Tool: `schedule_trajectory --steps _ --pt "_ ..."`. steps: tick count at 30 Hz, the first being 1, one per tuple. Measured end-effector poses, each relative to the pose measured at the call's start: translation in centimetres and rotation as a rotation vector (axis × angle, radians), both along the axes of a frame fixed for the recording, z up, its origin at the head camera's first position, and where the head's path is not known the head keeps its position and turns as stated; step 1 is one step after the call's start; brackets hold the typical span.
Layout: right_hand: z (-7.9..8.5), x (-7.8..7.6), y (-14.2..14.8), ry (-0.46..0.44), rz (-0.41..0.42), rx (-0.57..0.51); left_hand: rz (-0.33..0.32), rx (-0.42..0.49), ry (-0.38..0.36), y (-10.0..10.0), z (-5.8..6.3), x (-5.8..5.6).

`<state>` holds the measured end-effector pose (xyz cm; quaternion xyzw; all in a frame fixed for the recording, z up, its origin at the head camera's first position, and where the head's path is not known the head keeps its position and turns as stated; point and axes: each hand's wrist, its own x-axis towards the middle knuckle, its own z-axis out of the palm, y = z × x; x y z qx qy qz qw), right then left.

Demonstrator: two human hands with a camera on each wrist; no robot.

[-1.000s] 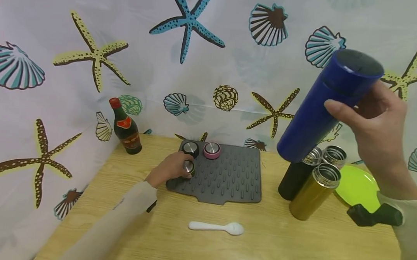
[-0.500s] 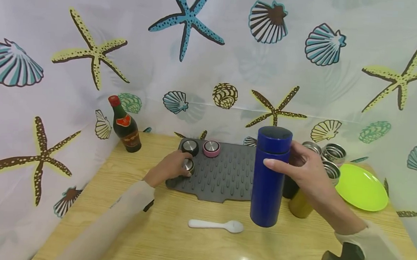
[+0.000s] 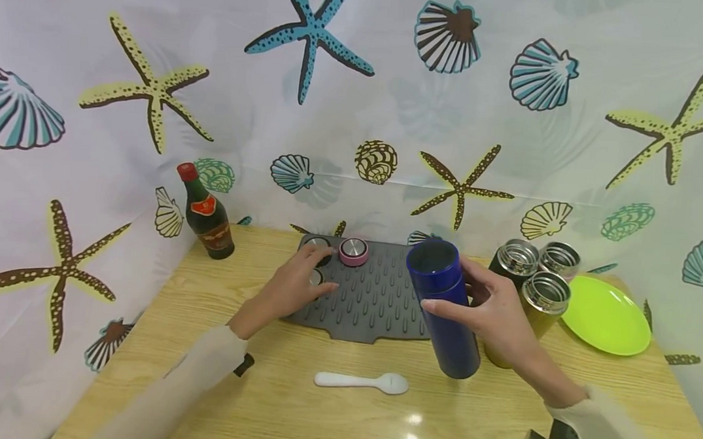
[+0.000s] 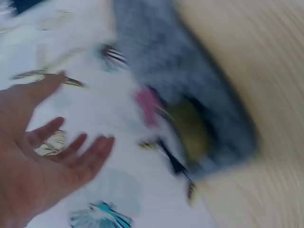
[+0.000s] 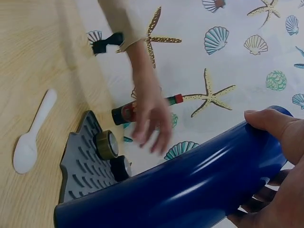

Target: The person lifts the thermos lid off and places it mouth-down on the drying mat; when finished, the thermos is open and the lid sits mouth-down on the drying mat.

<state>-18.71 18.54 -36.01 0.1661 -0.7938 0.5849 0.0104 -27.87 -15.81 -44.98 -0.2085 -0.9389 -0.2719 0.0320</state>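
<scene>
My right hand (image 3: 497, 311) grips a dark blue thermos flask (image 3: 448, 328) near its top, thumb across its front. The flask tilts slightly, and I cannot tell whether its base touches the table. My left hand (image 3: 290, 283) is spread above a grey ridged mat (image 3: 377, 299), holding nothing. Close under its fingers sit a black flask lid (image 3: 321, 244) and an olive-gold lid (image 5: 107, 145), partly hidden in the head view. A pink lid (image 3: 353, 252) lies just to their right. The left wrist view, blurred, shows the left fingers (image 4: 92, 156) apart from the lids.
Three lidless flasks, one gold (image 3: 541, 306), one black (image 3: 511, 262) and one mostly hidden (image 3: 560, 256), stand on the right beside a lime-green plate (image 3: 609, 316). A white spoon (image 3: 362, 382) lies in front. A dark bottle (image 3: 207, 213) stands at back left.
The blue flask has come down and left from above the other flasks, turning more upright. My left hand has let go of the olive-gold lid and lifted slightly, its fingers spreading.
</scene>
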Motion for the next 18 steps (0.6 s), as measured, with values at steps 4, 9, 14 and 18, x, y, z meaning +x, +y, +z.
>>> schedule_trajectory --steps 4,9,14,18 --pt "-1.3 -0.2 -0.6 0.114 -0.011 0.055 -0.185 0.359 -0.058 2.3 3.3 2.4" --pt "-2.8 -0.2 -1.7 0.368 -0.030 0.191 -0.359 0.602 -0.170 5.6 6.2 5.5" --pt "-3.9 0.1 -2.9 0.551 0.027 0.267 -0.357 0.604 -0.162 8.2 6.5 7.7" --pt "-4.6 0.3 -3.6 0.625 0.044 0.314 -0.272 0.594 -0.100 9.0 6.0 8.6"
